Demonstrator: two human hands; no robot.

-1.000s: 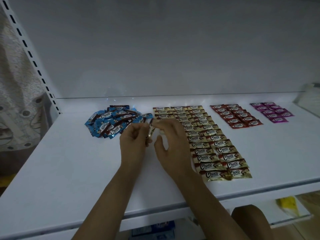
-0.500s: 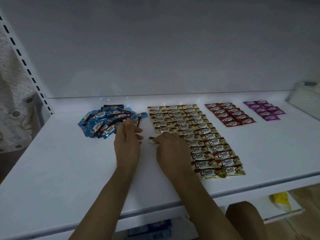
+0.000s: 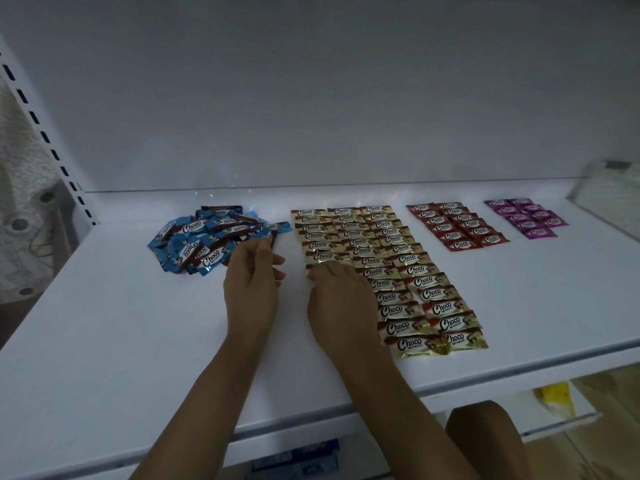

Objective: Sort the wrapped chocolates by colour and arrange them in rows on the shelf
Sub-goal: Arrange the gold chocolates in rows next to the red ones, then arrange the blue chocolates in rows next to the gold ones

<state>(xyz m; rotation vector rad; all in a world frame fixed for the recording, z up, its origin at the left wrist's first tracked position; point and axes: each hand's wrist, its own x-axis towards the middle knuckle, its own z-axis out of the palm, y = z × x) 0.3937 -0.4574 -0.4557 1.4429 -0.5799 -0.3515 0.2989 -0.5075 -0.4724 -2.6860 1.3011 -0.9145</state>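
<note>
The right hand (image 3: pixel 341 299) lies palm down, pressing a gold chocolate (image 3: pixel 313 271) flat at the foot of the gold rows' (image 3: pixel 391 271) left column. The left hand (image 3: pixel 251 289) rests half curled beside the blue heap (image 3: pixel 211 242), seemingly empty. Red rows (image 3: pixel 457 226) and purple rows (image 3: pixel 526 218) sit toward the shelf's (image 3: pixel 104 323) back right corner.

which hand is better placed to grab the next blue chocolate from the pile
Left, probably. The left hand lies right beside the blue pile, fingertips at its near edge. The right hand is busy pressing a gold chocolate into the gold rows.
</note>
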